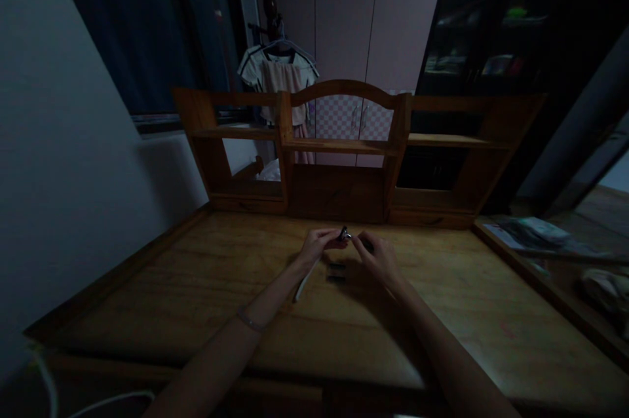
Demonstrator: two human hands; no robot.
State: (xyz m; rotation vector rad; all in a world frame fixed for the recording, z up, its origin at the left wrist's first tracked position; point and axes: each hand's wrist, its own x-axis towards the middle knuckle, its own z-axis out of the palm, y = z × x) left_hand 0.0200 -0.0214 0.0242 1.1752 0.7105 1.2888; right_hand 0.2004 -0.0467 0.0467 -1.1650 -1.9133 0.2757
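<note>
**Forearms [223, 352] reach across wooden desk [196, 280], both hands closed**

The left hand [314, 246] pinches a small dark piece [343, 233]; the right hand [381, 259] grips a dark-handled tool [367, 246], metal end at the piece. Nearby, dark strips [337, 279] lie beside a white cord [303, 285].

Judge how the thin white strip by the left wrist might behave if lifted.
The thin white strip is probably light, being so slender. Its gentle bend suggests some flex, though its material is unclear. That narrow, elongated shape could let its free end swing.
</note>
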